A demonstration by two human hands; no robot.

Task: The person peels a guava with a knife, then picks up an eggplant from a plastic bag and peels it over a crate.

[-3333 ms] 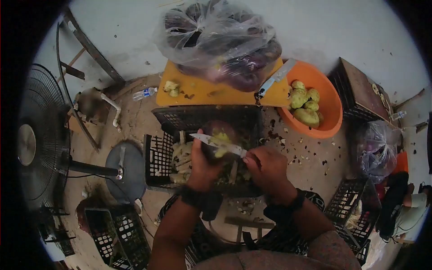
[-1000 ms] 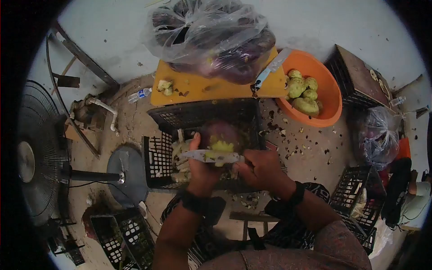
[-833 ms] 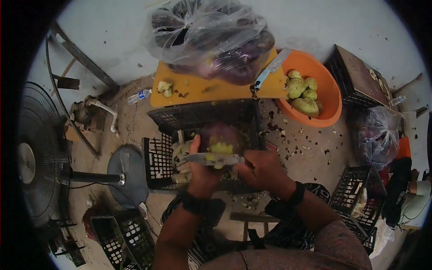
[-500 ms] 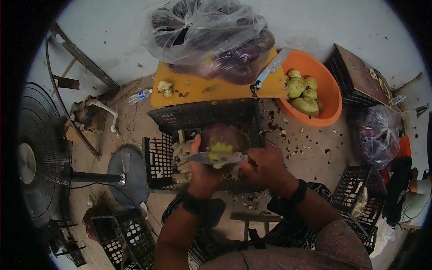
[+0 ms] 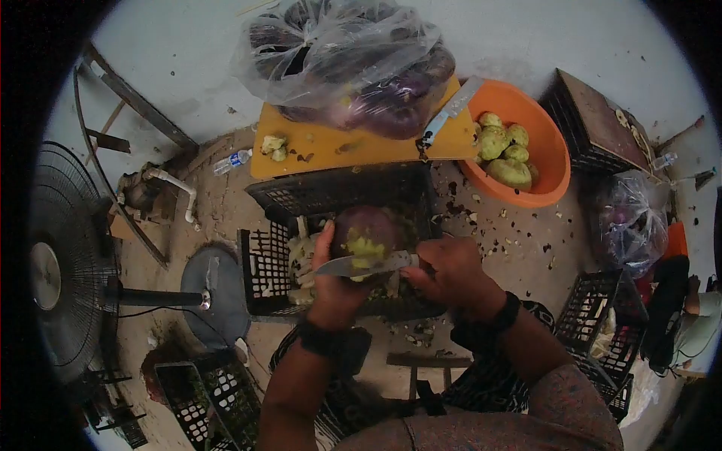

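Note:
My left hand (image 5: 336,289) is wrapped round the lower left of a big round purple-skinned vegetable (image 5: 376,225), its thumb up along the side. A yellow-green patch of bare flesh shows on the near face. My right hand (image 5: 455,274) grips a knife (image 5: 366,264) by its handle, and the broad blade lies across the bare patch, its tip pointing left near my left hand. Both hands are over a black plastic crate (image 5: 263,270) that holds pale peelings (image 5: 301,252). The knife's contact with the flesh cannot be made out.
Behind the crate, a yellow board (image 5: 346,154) carries a clear bag (image 5: 353,68) of purple vegetables and a cleaver (image 5: 451,113). An orange tub (image 5: 553,161) holds several peeled vegetables (image 5: 508,154). A fan (image 5: 64,259) stands left. Another person's arm (image 5: 692,301) shows at far right.
The knife blade has shifted slightly down and tilted, its handle end now higher than its tip. My right hand has moved a little to the right.

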